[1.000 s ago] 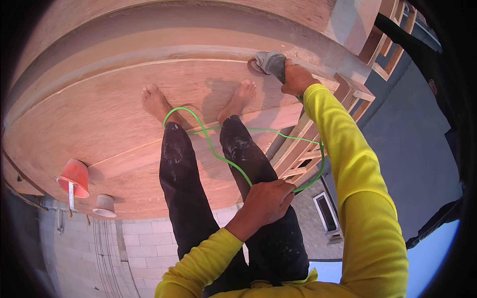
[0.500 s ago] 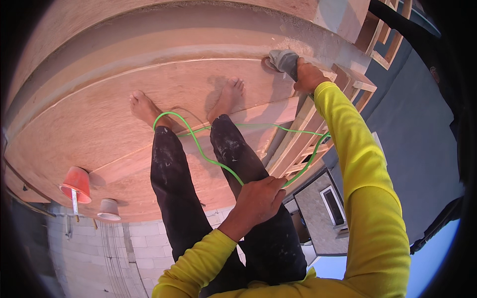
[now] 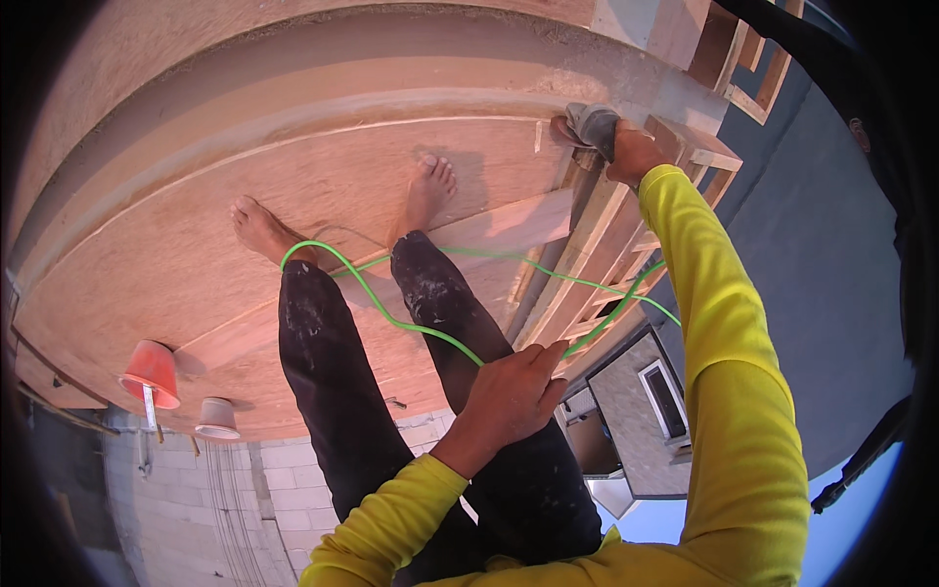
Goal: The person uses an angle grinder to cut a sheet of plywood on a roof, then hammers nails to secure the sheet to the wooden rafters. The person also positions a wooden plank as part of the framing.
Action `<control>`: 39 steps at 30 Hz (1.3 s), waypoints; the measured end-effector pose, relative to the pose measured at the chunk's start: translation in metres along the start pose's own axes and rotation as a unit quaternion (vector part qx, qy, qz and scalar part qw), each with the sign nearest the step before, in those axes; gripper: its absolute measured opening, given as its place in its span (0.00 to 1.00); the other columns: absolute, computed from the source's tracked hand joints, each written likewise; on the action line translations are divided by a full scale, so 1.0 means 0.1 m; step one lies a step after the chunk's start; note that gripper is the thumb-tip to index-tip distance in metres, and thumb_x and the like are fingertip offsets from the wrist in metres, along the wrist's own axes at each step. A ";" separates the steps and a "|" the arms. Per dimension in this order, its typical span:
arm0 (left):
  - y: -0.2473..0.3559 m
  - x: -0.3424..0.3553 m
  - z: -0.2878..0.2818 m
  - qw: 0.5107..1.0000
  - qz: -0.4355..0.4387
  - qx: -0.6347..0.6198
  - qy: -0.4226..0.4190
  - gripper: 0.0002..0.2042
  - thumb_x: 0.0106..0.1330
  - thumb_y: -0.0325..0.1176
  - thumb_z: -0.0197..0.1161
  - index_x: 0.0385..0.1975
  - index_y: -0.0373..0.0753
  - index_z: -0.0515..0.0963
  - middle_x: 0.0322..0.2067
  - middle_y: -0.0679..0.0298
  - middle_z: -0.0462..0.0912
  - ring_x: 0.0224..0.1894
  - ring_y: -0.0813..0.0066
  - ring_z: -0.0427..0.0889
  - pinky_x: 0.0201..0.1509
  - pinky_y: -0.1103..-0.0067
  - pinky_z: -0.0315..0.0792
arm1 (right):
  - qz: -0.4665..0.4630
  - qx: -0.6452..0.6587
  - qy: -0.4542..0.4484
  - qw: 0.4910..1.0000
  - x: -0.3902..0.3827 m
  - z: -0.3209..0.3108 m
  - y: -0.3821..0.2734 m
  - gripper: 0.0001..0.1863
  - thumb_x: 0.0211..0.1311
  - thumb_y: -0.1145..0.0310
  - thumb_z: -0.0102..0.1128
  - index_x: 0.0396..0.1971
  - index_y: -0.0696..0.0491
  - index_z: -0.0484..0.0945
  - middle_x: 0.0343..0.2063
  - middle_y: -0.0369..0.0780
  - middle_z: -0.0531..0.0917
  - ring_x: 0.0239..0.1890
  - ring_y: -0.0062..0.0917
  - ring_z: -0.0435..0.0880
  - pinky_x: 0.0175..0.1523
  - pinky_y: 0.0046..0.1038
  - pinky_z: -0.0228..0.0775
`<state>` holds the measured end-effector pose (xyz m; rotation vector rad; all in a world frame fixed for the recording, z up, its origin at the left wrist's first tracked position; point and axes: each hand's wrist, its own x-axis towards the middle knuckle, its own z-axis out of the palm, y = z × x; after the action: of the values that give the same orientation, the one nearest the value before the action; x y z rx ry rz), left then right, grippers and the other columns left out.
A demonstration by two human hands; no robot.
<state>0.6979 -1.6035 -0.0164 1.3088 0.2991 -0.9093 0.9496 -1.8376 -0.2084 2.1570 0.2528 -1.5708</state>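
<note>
My right hand (image 3: 638, 157) grips a grey angle grinder (image 3: 594, 124), its round disc (image 3: 564, 131) held at the far right end of the curved wooden seam, by the timber frame. In front of my right thigh, my left hand (image 3: 511, 399) is closed around a bright green cable (image 3: 416, 326). From that hand one length loops left past my ankles, and another runs up toward my right forearm. My bare feet stand on the reddish plywood (image 3: 333, 186).
A timber frame (image 3: 597, 245) borders the plywood on the right. An orange bucket (image 3: 150, 375) and a pale bucket (image 3: 217, 418) stand at the left. Below are a block wall (image 3: 303, 484) and a building with a window (image 3: 663, 399). A curved raised face (image 3: 323, 83) rises beyond the seam.
The grinder and my right hand have moved right along the seam. My feet and legs appear further left in view. My left hand keeps its hold on the cable.
</note>
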 end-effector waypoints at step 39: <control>0.83 -2.02 -1.62 0.824 0.040 0.536 -0.181 0.21 0.62 0.29 0.67 0.56 0.38 0.75 0.49 0.50 0.80 0.53 0.48 0.79 0.59 0.62 0.74 | 0.120 0.871 0.357 0.317 -4.98 1.18 -1.57 0.38 0.52 0.70 0.73 0.63 0.61 0.65 0.46 0.45 0.82 0.51 0.34 0.84 0.56 0.34 0.74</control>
<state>0.6761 -1.3745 0.1293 2.0845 -0.6808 -1.2902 0.6197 -1.6961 0.1887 3.5282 -2.5587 0.2469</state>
